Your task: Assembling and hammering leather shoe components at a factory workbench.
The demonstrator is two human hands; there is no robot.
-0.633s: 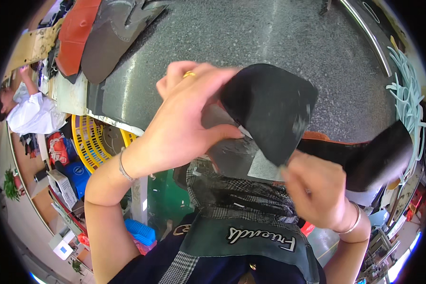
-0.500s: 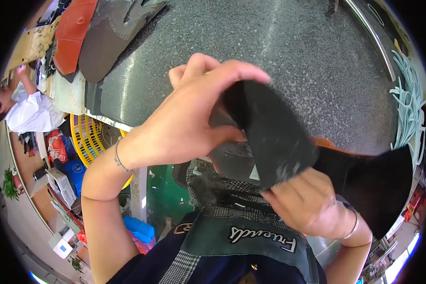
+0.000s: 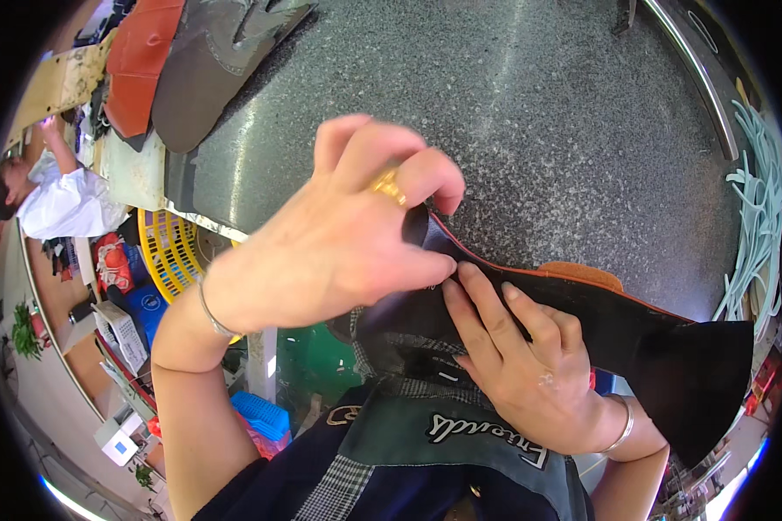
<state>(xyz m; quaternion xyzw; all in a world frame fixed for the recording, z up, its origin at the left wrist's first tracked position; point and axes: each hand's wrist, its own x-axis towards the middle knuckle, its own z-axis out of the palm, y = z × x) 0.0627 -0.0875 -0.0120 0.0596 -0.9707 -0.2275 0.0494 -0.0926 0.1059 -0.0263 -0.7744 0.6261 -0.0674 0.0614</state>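
A long black leather piece [image 3: 599,326] with an orange-red edge lies along the near edge of the worktop, and a brown tab [image 3: 582,275] sticks out along its far side. At the left end of the piece, my left hand [image 3: 339,230] is closed on it, with the thumb on the surface and the index finger curled over the far edge. Several of the left fingers are raised and bent. My right hand [image 3: 534,373] lies on the black piece with its fingers stretched out, their tips close to the left thumb. The underside of the piece is hidden.
A speckled dark worktop [image 3: 530,130] spreads ahead, with red [image 3: 143,65] and dark brown leather pieces [image 3: 204,87] at the far left. Pale blue strips [image 3: 756,217] hang by a metal bar at right. A yellow basket [image 3: 169,256] and a person in white [image 3: 65,200] are at left.
The black flap that stood raised between my hands has been folded down. My right hand has let go of its edge and now lies flat on the piece; my left fingers have curled in.
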